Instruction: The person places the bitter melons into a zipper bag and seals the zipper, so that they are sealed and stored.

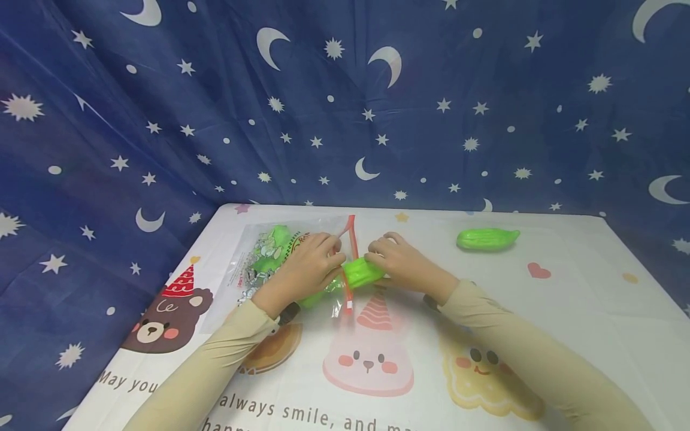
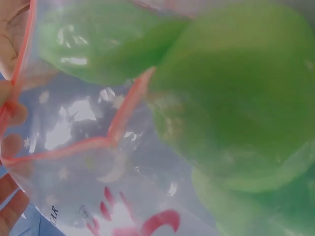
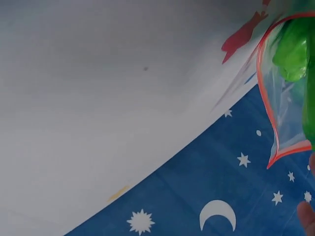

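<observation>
A clear zip bag (image 1: pixel 353 239) with a red-edged mouth lies on the table, green toy vegetables (image 1: pixel 278 236) inside it. My left hand (image 1: pixel 309 263) holds the bag's mouth; in the left wrist view its fingers (image 2: pixel 15 113) pinch the red edge. At the opening, my right hand (image 1: pixel 404 263) grips a ridged green toy vegetable (image 1: pixel 362 273), whose left end is inside the mouth. The right wrist view catches the gaping red rim (image 3: pixel 266 88) and part of that vegetable (image 3: pixel 309 103). Fingertips of the right hand are mostly out of that view.
Another ridged green toy vegetable (image 1: pixel 487 239) lies at the back right of the table. A white tablecloth (image 1: pixel 582 323) with cartoon prints covers the table. Behind and to the left hangs a blue curtain (image 1: pixel 345 143) with moons and stars.
</observation>
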Available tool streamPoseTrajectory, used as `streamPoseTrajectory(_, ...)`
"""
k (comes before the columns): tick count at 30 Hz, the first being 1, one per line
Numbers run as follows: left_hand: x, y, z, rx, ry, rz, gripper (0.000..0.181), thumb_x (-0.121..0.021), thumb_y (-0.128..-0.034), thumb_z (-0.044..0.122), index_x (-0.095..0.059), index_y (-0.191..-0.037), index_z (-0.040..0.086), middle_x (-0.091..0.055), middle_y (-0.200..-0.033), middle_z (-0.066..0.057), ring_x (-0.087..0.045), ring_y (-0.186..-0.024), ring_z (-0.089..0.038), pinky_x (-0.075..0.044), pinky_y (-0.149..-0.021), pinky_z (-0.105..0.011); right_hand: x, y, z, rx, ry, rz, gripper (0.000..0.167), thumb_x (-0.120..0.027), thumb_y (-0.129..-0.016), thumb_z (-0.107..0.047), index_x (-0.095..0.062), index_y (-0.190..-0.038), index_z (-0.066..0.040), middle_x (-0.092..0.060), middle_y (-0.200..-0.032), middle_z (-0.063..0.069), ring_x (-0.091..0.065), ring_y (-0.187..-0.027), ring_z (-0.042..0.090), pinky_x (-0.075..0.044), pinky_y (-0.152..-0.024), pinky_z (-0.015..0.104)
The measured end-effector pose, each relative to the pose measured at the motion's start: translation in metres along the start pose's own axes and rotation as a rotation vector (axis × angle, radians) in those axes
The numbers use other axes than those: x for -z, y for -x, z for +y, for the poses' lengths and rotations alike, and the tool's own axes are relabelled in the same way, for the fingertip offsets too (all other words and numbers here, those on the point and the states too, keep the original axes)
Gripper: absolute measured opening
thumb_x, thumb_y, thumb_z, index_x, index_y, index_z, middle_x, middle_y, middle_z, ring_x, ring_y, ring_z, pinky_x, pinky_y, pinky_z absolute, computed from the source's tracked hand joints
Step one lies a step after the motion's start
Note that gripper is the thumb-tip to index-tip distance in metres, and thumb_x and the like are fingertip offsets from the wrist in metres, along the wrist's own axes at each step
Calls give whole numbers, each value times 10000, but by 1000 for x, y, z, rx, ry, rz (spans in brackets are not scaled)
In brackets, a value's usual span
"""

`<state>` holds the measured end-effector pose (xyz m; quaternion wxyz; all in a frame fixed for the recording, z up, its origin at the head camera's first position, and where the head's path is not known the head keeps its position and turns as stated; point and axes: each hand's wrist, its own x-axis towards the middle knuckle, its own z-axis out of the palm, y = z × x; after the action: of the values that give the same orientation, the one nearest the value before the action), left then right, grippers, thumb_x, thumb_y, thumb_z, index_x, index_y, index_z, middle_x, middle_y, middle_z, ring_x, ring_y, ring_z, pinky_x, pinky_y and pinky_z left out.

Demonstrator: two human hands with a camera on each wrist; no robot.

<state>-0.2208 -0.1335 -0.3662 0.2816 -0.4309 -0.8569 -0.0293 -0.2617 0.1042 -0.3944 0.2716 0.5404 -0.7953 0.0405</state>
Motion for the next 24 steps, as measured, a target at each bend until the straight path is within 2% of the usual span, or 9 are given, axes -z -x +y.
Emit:
streamPoseTrajectory(9,3,-2,2,-2,5,-23,119,-695,-812,178,-595,-842,122,-555,-931,-45,-518,-905,-221,-449,-827,-342,-11,-5,-5,-77,51,-14,426,-823,-656,-313,-581,-936,-102,-590,-928,34,-571,-858,218,-456,-906,401)
streamPoseTrajectory(14,3,-3,1,0,7,-16,113,-691,-814,169,-592,-840,121,-555,-929,-43,-521,-906,-221,-451,-827,-346,-16,-8,-5,-100,70,-13,428,-810,-679,-323,-593,-967,-92,-598,-939,44,-575,-869,223,-454,-898,397)
streamPoseTrajectory(18,2,-3,0,8,11,-19,104,-685,-819,167,-594,-835,121,-552,-929,-44,-517,-901,-221,-451,-827,-346,-18,-8,-4,-97,74,-9,450,-800,-699,-336,-623,-1039,-100,-614,-978,38,-583,-901,218,-447,-895,387)
streamPoseTrajectory(24,2,-2,0,10,14,-15,107,-687,-816,163,-591,-835,121,-544,-928,-45,-513,-898,-225,-450,-831,-352,-19,-10,-5,-67,65,-22,473,-795,-707,-334,-630,-1118,-168,-623,-989,17,-588,-913,209,-455,-871,383)
